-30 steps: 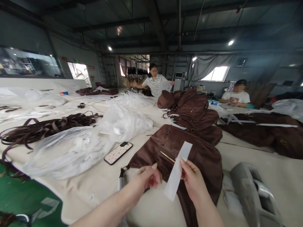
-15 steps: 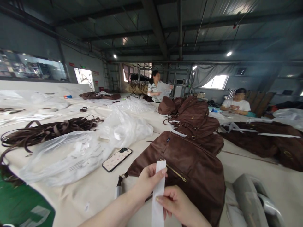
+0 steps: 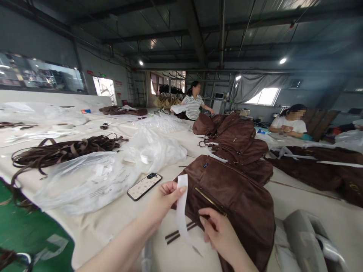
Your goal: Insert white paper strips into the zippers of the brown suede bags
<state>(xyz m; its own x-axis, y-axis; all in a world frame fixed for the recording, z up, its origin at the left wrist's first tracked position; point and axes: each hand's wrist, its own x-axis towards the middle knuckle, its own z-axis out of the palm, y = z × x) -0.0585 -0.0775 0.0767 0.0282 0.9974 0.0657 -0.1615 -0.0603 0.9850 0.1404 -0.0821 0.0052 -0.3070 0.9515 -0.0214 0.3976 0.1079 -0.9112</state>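
Observation:
My left hand (image 3: 170,196) pinches the top end of a white strip (image 3: 182,211) between thumb and fingers. The strip hangs down from there, its lower end curving over the table. To its right, my right hand (image 3: 214,228) is apart from the strip, fingers loosely bent and thumb apart, with nothing seen in it. Just beyond that hand lies a brown leather bag (image 3: 235,185) with a brass zipper (image 3: 210,200) and a small dark tag near its top. Two narrow dark brown strips (image 3: 180,234) lie on the table below the white one.
A phone (image 3: 144,186) lies left of my hands, beside clear plastic bags (image 3: 93,185). Dark brown straps (image 3: 70,149) are heaped farther left. More brown bags (image 3: 235,139) are piled behind, and a grey tape dispenser (image 3: 309,238) stands at right. Two people work across the table.
My right hand has let go of the white strip and moved right. My left hand has shifted left and up with it. The person at the back has lowered the sheet and spread their arms.

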